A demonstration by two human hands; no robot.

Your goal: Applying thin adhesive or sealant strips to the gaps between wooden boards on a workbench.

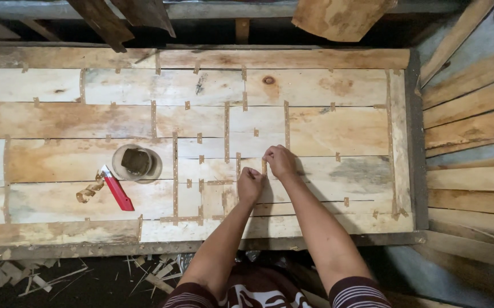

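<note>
Pale wood veneer sheets lie pieced together on a flat bench, joined by many short strips of brown tape. My left hand and my right hand meet near the middle of the sheet. Between their fingertips is a short piece of brown tape, held upright against a seam. Both hands press on the veneer around it. A red utility knife lies to the left, apart from both hands, beside a roll of brown tape with a loose curl of tape.
The bench's front edge runs along the bottom, with wood scraps on the dark floor below it. Stacked boards lean at the right. Dark planks hang over the far edge.
</note>
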